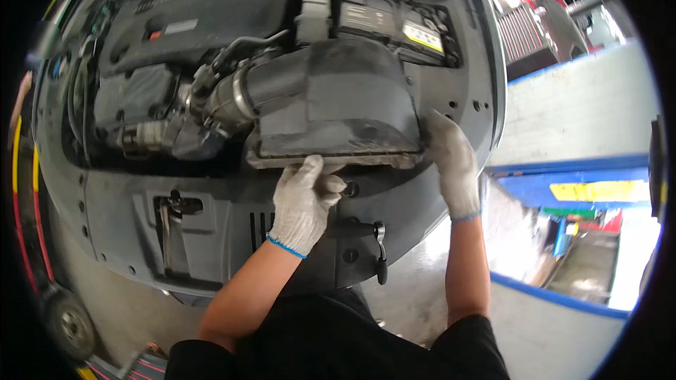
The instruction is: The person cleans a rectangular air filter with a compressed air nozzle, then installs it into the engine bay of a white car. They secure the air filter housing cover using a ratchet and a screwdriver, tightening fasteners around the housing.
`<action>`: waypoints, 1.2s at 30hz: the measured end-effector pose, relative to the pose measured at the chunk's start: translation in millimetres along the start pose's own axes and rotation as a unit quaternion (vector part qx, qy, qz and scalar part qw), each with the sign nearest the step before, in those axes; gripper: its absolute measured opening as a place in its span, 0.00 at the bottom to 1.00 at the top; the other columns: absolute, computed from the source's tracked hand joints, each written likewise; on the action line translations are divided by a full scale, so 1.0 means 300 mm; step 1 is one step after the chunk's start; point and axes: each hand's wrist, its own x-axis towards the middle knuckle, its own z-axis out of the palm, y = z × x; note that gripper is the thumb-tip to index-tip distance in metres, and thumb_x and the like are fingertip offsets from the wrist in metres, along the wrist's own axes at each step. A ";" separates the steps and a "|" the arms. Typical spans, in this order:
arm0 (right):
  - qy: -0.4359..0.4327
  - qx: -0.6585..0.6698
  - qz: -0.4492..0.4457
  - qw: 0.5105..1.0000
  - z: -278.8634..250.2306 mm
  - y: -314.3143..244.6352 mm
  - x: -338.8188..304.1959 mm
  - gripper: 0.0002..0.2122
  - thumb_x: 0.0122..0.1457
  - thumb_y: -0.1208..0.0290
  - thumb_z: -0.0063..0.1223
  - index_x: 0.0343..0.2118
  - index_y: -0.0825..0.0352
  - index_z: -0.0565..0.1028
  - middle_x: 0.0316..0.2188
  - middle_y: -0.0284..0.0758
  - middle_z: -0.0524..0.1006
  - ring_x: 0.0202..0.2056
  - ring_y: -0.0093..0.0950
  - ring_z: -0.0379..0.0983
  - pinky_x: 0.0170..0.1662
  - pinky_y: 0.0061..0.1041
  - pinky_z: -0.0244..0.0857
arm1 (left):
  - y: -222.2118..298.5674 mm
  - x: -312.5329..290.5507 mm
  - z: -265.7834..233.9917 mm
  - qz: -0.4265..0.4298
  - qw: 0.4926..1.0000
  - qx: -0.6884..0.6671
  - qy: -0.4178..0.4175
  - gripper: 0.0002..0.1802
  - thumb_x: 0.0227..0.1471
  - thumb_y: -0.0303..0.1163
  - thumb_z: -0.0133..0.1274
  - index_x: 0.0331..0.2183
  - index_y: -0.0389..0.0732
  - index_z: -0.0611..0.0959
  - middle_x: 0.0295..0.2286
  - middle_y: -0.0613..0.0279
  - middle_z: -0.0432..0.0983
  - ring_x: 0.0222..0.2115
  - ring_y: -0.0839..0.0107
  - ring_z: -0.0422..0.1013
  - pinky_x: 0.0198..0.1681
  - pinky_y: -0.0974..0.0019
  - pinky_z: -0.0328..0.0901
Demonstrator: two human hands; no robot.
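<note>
A black air filter housing cover [352,102] sits at the front of an open car engine bay, its intake duct running left to a metal hose clamp [241,96]. Both of my hands wear white knit gloves. My left hand [303,200] grips the cover's front lower edge, thumb on the rim and fingers curled beneath. At the right-hand corner, my right hand [452,162] is closed against the cover's side; its fingertips are partly hidden and slightly blurred. Nearer to me, a ratchet wrench [381,253] lies on the black front panel [225,204].
Behind the housing are a battery [370,17] and a black engine cover [204,17]. A bench with blue edges [577,112] stands to the right. On the left are red and yellow bars [41,211] and a wheel [72,324].
</note>
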 end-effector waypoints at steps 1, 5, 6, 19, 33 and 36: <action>0.007 -0.042 -0.055 0.998 0.062 -0.027 0.026 0.19 0.73 0.62 0.44 0.56 0.73 0.76 0.49 0.54 0.81 0.52 0.45 0.79 0.57 0.36 0.70 | -0.004 0.001 0.001 0.014 1.000 -0.007 -0.006 0.07 0.67 0.32 0.57 0.40 0.42 0.76 0.35 0.56 0.77 0.25 0.70 0.71 0.22 0.71 0.60; 0.059 -0.021 -0.011 0.998 0.194 -0.048 0.014 0.21 0.72 0.61 0.48 0.60 0.70 0.73 0.51 0.53 0.80 0.55 0.46 0.77 0.61 0.37 0.66 | 0.004 0.001 -0.017 0.025 0.998 0.037 -0.037 0.08 0.67 0.35 0.56 0.39 0.41 0.77 0.35 0.57 0.76 0.26 0.70 0.70 0.24 0.72 0.59; 0.069 -0.006 -0.035 0.997 0.205 -0.020 -0.010 0.22 0.71 0.61 0.49 0.60 0.71 0.72 0.51 0.53 0.80 0.55 0.46 0.76 0.62 0.37 0.66 | -0.004 0.007 -0.032 0.031 0.998 0.045 -0.030 0.09 0.67 0.36 0.56 0.39 0.40 0.77 0.35 0.57 0.76 0.26 0.70 0.70 0.24 0.71 0.59; 0.080 -0.269 -0.305 0.910 0.220 0.203 0.063 0.27 0.66 0.55 0.51 0.56 0.78 0.70 0.55 0.53 0.72 0.59 0.53 0.66 0.67 0.52 0.55 | -0.077 0.119 -0.071 0.014 0.995 0.091 0.023 0.11 0.66 0.35 0.58 0.44 0.39 0.79 0.37 0.54 0.80 0.31 0.63 0.77 0.27 0.66 0.69; -0.321 -0.470 -0.294 0.768 0.008 0.119 0.253 0.54 0.56 0.30 0.55 0.67 0.82 0.59 0.65 0.57 0.67 0.71 0.50 0.56 0.75 0.43 0.45 | -0.084 0.120 -0.050 0.074 0.986 0.138 0.047 0.09 0.69 0.33 0.51 0.44 0.37 0.77 0.39 0.54 0.79 0.34 0.59 0.80 0.32 0.64 0.79; -0.325 -0.504 -0.329 0.729 0.037 0.129 0.276 0.55 0.55 0.27 0.53 0.65 0.83 0.63 0.59 0.55 0.73 0.64 0.41 0.67 0.74 0.45 0.46 | -0.077 0.140 -0.062 0.081 0.987 0.137 0.040 0.09 0.69 0.31 0.51 0.45 0.36 0.77 0.39 0.52 0.79 0.34 0.59 0.80 0.32 0.63 0.79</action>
